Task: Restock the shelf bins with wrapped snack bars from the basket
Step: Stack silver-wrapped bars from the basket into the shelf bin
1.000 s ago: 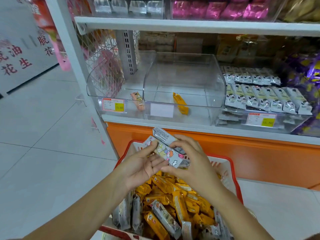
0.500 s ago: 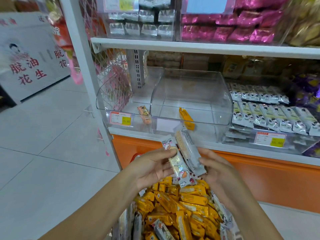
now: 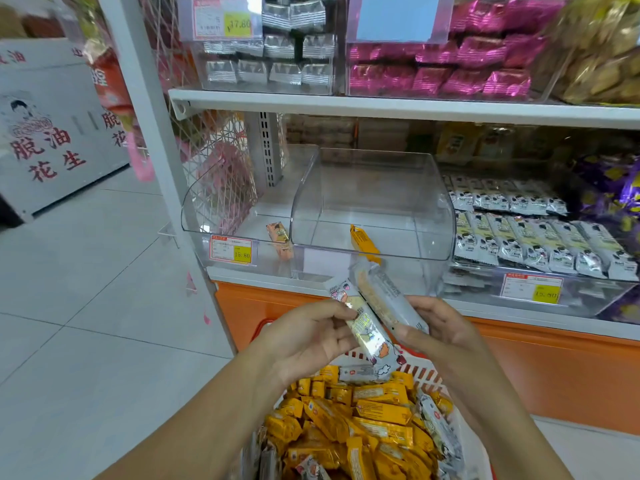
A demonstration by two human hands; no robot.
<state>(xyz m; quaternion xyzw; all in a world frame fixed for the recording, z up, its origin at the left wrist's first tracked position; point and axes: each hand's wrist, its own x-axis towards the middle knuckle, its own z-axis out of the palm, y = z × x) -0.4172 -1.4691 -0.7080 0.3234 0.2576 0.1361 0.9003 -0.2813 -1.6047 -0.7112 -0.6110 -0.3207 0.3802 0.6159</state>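
My left hand point(image 3: 308, 336) pinches a white wrapped snack bar point(image 3: 369, 332) with cartoon print. Beside it my right hand point(image 3: 440, 332) holds a second pale bar point(image 3: 384, 296), the two bars crossing above the red basket point(image 3: 420, 370). The basket holds several yellow bars point(image 3: 381, 410) and a few white ones. Ahead on the shelf, the middle clear bin point(image 3: 374, 202) contains one yellow bar point(image 3: 363, 242). The left clear bin point(image 3: 221, 216) contains one orange bar point(image 3: 280, 239).
A full bin of white bars point(image 3: 533, 237) stands to the right. The upper shelf point(image 3: 398, 107) carries silver and pink packets. An orange shelf base point(image 3: 554, 375) runs behind the basket. Tiled floor point(image 3: 86, 306) lies to the left, with a grey sign board point(image 3: 52, 133) beyond.
Both hands have risen out of the basket with the two white bars, turning them more upright. The view has tilted up, showing the upper shelf.
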